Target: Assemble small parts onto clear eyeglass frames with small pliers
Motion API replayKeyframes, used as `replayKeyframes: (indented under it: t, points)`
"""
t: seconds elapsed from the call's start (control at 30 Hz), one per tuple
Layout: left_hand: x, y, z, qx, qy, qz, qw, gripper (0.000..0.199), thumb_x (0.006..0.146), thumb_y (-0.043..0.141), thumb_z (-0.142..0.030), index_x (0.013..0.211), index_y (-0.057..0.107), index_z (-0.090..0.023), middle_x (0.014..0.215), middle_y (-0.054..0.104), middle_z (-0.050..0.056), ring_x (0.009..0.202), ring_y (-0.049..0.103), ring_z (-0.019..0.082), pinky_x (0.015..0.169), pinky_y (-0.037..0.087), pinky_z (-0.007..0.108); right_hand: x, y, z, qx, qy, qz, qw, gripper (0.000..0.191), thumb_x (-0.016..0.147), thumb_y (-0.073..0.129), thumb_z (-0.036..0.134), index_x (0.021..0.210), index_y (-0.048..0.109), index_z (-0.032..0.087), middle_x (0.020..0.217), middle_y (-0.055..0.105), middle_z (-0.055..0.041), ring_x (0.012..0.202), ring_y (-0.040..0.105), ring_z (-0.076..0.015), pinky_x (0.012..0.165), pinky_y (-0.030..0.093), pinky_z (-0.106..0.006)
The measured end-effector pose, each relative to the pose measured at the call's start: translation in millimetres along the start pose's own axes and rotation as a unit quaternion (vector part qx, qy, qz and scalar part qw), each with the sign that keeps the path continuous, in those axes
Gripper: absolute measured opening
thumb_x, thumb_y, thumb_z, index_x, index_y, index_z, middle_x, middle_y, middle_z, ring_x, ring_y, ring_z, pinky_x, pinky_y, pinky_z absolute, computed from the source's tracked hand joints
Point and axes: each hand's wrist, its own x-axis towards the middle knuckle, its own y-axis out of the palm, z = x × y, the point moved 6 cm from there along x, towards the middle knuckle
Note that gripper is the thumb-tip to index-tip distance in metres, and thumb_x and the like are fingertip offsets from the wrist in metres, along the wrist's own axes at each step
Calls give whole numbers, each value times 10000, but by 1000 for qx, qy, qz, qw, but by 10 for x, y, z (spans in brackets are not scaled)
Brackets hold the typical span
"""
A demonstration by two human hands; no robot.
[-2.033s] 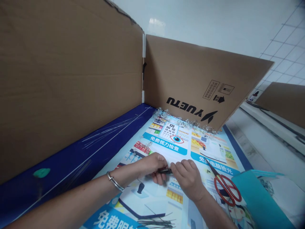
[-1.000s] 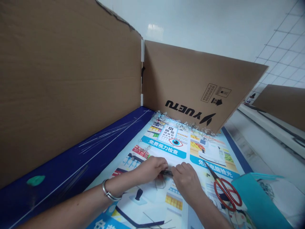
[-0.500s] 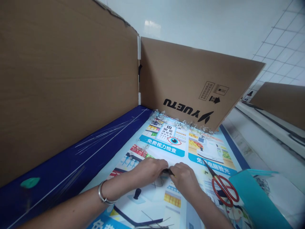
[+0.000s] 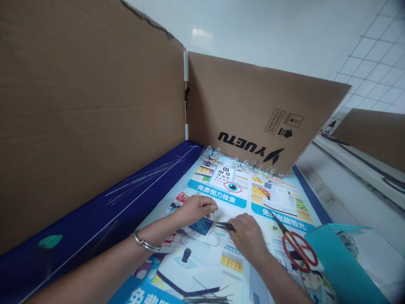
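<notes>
My left hand (image 4: 198, 209), with a metal bangle at the wrist, is pinched closed above the printed sheet (image 4: 205, 266). A thin curved wire (image 4: 218, 240) hangs below its fingertips; it seems to run up into them. My right hand (image 4: 248, 232) is wrapped round a pair of small needle-nose pliers (image 4: 225, 226) with dark jaws and a bit of yellow handle showing. The jaws point left, a short way below and right of the left fingertips. Whether they touch the wire I cannot tell.
Red-handled scissors (image 4: 300, 251) lie right of my right hand, beside a teal folded piece (image 4: 341, 261). Loose straight wires (image 4: 210, 299) lie at the front. Small wire pieces (image 4: 243, 165) line the cardboard panel (image 4: 253, 101). Another tall cardboard panel (image 4: 95, 93) stands left.
My hands have moved apart. The left has lifted slightly up and left, and the pliers' jaws, half hidden between the hands before, now show.
</notes>
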Motion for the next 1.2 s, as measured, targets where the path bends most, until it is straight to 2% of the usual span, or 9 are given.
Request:
replayKeyframes:
  t: [0.1, 0.2, 0.37, 0.5, 0.6, 0.73, 0.87, 0.97, 1.2]
  points:
    - [-8, -14, 58, 20, -24, 44, 999, 228, 731, 505, -313, 761, 654, -142, 614, 602, -1, 554, 534, 107, 519, 389, 185, -11, -10, -8, 12, 4, -11, 1000, 147, 776, 517, 194, 901, 594, 205, 773, 551, -36, 795, 468, -176, 733, 346, -301]
    - [-53, -12, 68, 42, -33, 92, 994, 199, 702, 524, -286, 747, 651, -139, 572, 579, -13, 527, 516, 99, 487, 362, 174, -10, -7, -17, 16, 12, -10, 1000, 159, 775, 515, 187, 910, 597, 200, 774, 556, -39, 798, 475, -175, 733, 348, -299]
    - [-140, 13, 22, 117, -9, 158, 981, 160, 688, 536, -257, 743, 662, -173, 626, 621, -28, 563, 528, 97, 521, 359, 167, -15, 14, -24, 13, 19, 0, 1000, 118, 782, 514, 196, 859, 603, 194, 755, 558, -37, 780, 477, -169, 721, 347, -287]
    - [-214, 57, -75, 175, 39, 193, 964, 131, 667, 571, -232, 729, 676, -185, 730, 645, -6, 660, 557, 121, 604, 381, 179, -32, 22, -34, 15, 22, -5, 1000, 114, 772, 524, 200, 852, 606, 192, 751, 556, -37, 778, 474, -169, 721, 344, -284]
    - [-242, 52, -172, 234, 71, 160, 956, 122, 672, 587, -259, 735, 672, -198, 803, 624, 16, 746, 551, 148, 673, 387, 201, -42, 24, -45, 17, 29, 1, 999, 113, 757, 537, 192, 844, 608, 193, 757, 554, -34, 778, 470, -166, 724, 341, -280]
    - [-250, 90, -248, 285, 69, 103, 950, 134, 705, 568, -289, 777, 649, -209, 837, 588, 23, 791, 540, 162, 692, 381, 218, -40, 17, -65, 18, 40, 7, 999, 87, 748, 546, 193, 812, 606, 196, 748, 547, -26, 768, 468, -158, 715, 341, -270]
    - [-265, 230, -241, 319, 49, 99, 941, 141, 693, 585, -307, 784, 625, -208, 819, 585, 28, 760, 543, 172, 641, 374, 230, -21, 15, -95, 23, 42, 6, 999, 81, 749, 549, 197, 806, 606, 202, 742, 547, -19, 762, 473, -152, 703, 343, -260]
    - [-268, 287, -217, 352, 33, 71, 933, 103, 713, 550, -258, 772, 605, -194, 807, 597, 39, 760, 554, 187, 626, 365, 248, 1, 25, -124, 26, 44, 6, 999, 74, 752, 546, 200, 794, 607, 204, 727, 548, -16, 751, 478, -149, 691, 345, -256]
    - [-261, 374, -194, 376, 44, 61, 924, 137, 766, 448, -206, 711, 569, -177, 770, 613, 53, 714, 571, 191, 586, 346, 259, 24, 64, -172, 43, 49, 12, 998, 87, 768, 536, 225, 804, 614, 208, 734, 557, -25, 752, 488, -156, 688, 359, -267]
